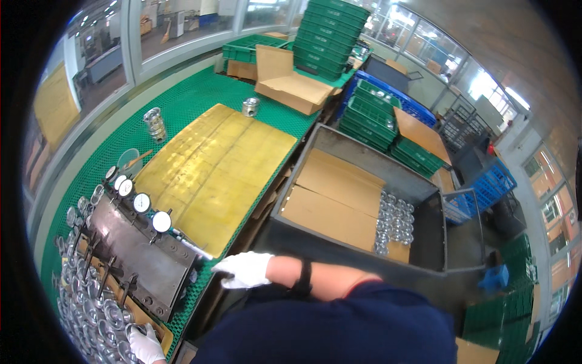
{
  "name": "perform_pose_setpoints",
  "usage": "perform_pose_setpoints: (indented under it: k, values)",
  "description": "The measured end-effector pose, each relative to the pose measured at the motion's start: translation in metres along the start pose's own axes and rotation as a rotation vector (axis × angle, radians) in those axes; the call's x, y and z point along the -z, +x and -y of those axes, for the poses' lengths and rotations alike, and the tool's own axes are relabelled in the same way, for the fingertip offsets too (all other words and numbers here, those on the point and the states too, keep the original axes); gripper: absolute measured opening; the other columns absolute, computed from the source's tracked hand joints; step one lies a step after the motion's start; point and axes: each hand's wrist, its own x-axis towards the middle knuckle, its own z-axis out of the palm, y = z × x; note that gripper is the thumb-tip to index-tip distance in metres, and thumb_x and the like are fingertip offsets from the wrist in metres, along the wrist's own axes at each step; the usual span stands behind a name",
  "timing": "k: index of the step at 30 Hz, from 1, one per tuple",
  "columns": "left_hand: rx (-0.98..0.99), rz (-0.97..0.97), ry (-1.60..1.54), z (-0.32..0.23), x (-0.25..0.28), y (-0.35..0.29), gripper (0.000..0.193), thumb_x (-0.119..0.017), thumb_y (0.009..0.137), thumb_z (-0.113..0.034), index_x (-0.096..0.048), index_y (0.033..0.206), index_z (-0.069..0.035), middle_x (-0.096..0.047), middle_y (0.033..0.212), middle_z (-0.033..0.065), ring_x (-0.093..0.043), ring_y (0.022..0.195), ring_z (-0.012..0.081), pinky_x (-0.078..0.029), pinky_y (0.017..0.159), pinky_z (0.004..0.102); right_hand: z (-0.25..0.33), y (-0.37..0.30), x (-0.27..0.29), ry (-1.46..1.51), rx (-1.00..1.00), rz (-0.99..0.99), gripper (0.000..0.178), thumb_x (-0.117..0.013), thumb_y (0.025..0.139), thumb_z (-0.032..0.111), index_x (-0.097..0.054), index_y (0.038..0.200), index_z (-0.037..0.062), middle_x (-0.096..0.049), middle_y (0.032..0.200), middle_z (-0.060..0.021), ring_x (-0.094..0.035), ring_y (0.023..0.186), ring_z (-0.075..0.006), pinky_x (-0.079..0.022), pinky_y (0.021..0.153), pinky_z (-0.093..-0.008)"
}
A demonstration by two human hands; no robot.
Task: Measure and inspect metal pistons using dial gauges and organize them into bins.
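Note:
My left hand (pixel 145 345), in a white glove, is at the lower left with its fingers closed on a metal piston (pixel 134 330) at the edge of a crowd of similar pistons (pixel 91 315). The glove hides part of that piston. My right hand (pixel 244 270), also gloved, is over the bench's front edge, fingers pointing left and partly apart, with nothing seen in them. Just beyond its fingertips lies a thin white pen-like stick (pixel 193 246). Between the hands sits a steel fixture plate (pixel 142 261) with several dial gauges (pixel 142 203) along its far side.
A yellow mat (pixel 212 170) covers the middle of the green-netted bench (pixel 188 91). One piston (pixel 250 107) and a stack of pistons (pixel 155 125) stand beyond it. To the right, a grey metal bin (pixel 357 249) holds cardboard and several pistons. Green crates (pixel 327 42) are stacked behind.

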Motion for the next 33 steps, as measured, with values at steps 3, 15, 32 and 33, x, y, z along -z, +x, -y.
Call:
perform_pose_setpoints:
  k: [3, 15, 32, 33]
  values:
    - [-0.008, -0.009, -0.085, 0.008, 0.004, -0.008, 0.035, -0.070, 0.087, -0.027, -0.067, 0.104, 0.002, -0.070, 0.095, 0.0248, -0.066, 0.089, 0.0443, -0.052, 0.081, 0.0494, 0.026, 0.013, 0.014, 0.027, 0.161, 0.062, 0.054, -0.055, 0.095, 0.038, -0.051, 0.143, 0.0129, -0.060, 0.133, -0.0183, -0.059, 0.118, -0.0390, -0.047, 0.102, -0.0453]
    - [0.026, 0.099, -1.388, -0.106, 0.146, -0.022, 0.020, -0.054, 0.089, 0.003, -0.063, 0.106, 0.007, -0.064, 0.104, 0.0179, -0.064, 0.091, 0.0240, -0.051, 0.077, 0.0299, 0.070, 0.089, 0.015, 0.270, 0.674, 0.210, 0.097, -0.075, 0.086, 0.023, -0.013, 0.159, 0.0090, -0.050, 0.143, -0.0221, -0.059, 0.125, -0.0297, -0.045, 0.108, -0.0374]
    - [-0.397, 0.074, -0.520, -0.115, 0.077, 0.037, 0.062, -0.076, 0.078, -0.022, -0.054, 0.133, -0.004, -0.067, 0.106, 0.0192, -0.064, 0.097, 0.0385, -0.052, 0.087, 0.0418, 0.079, 0.167, 0.033, -0.240, 0.778, -0.191, 0.096, -0.084, 0.065, 0.026, -0.039, 0.146, 0.0023, -0.056, 0.118, -0.0251, -0.060, 0.103, -0.0424, -0.053, 0.089, -0.0451]
    - [-0.495, -0.053, -0.490, -0.119, 0.072, 0.040, 0.072, -0.077, 0.077, -0.024, -0.047, 0.140, -0.005, -0.064, 0.116, 0.0197, -0.062, 0.105, 0.0385, -0.050, 0.092, 0.0432, 0.080, 0.172, 0.030, -0.286, 0.780, -0.200, 0.094, -0.084, 0.065, 0.026, -0.040, 0.145, 0.0021, -0.056, 0.120, -0.0256, -0.061, 0.104, -0.0418, -0.053, 0.089, -0.0452]
